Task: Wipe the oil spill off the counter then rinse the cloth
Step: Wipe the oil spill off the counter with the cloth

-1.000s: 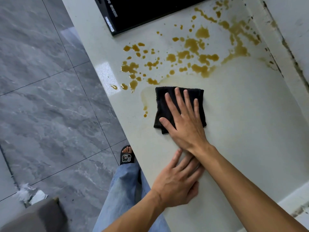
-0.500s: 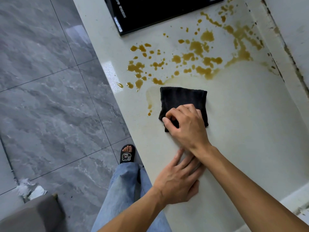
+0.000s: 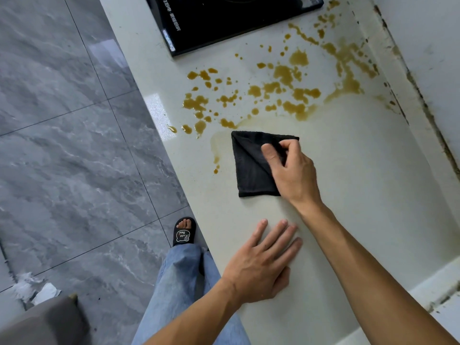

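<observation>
Well, my right hand (image 3: 291,174) pinches the black cloth (image 3: 250,168), but most oil spill (image 3: 281,90) past my fingers isn't wiped.

Matt black terry cloth (image 3: 251,168) with a soft napped weave, pale speckled stone-look table (image 3: 348,195) with a smooth sheen, glossy amber oil spill (image 3: 286,95), polished grey marble-look floor (image 3: 62,145), glossy black cooktop (image 3: 224,18)

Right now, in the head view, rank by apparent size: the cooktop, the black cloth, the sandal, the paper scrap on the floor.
1. Cooktop, though cut off by the frame edge.
2. Cloth, partly under the right hand.
3. Sandal and paper scrap look alike; both lie farther away on the floor, so I won't rank them.
</observation>
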{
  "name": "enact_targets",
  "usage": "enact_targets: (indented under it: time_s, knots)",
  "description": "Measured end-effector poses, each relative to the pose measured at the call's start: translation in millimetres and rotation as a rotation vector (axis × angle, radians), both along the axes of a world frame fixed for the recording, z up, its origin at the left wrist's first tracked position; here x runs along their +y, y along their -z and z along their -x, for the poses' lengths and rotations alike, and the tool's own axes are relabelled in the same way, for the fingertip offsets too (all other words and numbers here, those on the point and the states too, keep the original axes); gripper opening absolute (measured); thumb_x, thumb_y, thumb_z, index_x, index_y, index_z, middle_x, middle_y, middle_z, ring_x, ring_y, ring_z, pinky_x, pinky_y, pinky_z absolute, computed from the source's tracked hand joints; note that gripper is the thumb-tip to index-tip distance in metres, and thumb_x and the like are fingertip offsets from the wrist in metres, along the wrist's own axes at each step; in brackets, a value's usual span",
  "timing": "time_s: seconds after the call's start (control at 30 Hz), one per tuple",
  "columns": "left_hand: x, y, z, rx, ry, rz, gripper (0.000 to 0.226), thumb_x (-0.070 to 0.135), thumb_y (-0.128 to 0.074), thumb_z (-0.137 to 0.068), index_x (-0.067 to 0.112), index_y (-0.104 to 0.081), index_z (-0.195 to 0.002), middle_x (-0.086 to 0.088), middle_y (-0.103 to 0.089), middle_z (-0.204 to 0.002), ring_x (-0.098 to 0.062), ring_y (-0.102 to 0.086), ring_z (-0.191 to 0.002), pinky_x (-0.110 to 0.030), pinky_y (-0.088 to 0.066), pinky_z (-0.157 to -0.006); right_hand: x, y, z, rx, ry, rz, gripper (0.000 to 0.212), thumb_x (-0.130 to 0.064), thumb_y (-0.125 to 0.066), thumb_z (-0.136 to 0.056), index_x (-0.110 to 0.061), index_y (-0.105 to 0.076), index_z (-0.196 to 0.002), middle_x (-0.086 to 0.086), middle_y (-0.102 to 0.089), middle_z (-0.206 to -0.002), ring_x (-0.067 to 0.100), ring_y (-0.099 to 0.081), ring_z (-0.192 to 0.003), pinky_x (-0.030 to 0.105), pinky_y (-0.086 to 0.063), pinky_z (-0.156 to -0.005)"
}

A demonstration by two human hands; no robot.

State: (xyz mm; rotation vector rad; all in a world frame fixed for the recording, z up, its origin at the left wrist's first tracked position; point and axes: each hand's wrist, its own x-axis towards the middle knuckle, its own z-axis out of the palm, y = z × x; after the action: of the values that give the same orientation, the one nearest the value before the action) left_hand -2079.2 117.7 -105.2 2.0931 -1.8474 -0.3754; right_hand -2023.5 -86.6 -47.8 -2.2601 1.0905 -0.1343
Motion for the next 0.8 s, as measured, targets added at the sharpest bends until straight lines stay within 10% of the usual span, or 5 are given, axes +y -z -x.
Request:
enact_targets:
  time_s: [0.37,0.6,0.8]
  knots:
    - [0.9,0.2,-0.3,0.015,0.001,0.022,0.065,0.039,-0.050,-0.103,0.015,-0.040,-0.163,-0.013,-0.027,-0.177,-0.034,-0.017,-0.167,-0.060,-0.015,-0.133,-9.5,-64.1,-11.2,-0.119,-0.112,0.077,0.021,-0.044,-0.048,-0.109,-0.023,-0.050,-0.108,-0.010,-0.052,-0.060,0.009,-0.053,-0.054,0.027,-0.033,-0.052]
    - [1.1,1.5,-0.1,0.024,0.008,0.028,0.067,0.040,-0.050,-0.103,0.016,-0.039,-0.165,-0.012,-0.024,-0.178,-0.033,-0.015,-0.168,-0.059,-0.014,-0.133,-49.6,-114.6,-18.7,-0.402,0.138,-0.460,0.013,-0.042,-0.065,-0.098,-0.029,-0.063,-0.097,-0.001,-0.077,-0.080,0.019,-0.073,-0.073,0.040,-0.059,-0.068]
    - [-0.2,-0.5,0.5,0.032,0.002,0.038,0.068,0.039,-0.056,-0.100,0.016,-0.044,-0.162,-0.012,-0.031,-0.176,-0.033,-0.024,-0.165,-0.060,-0.021,-0.130,-70.2,-162.0,3.8,-0.540,0.023,-0.302,0.004,-0.033,-0.063,-0.104,-0.032,-0.061,-0.100,-0.014,-0.068,-0.072,0.002,-0.063,-0.069,0.019,-0.053,-0.064]
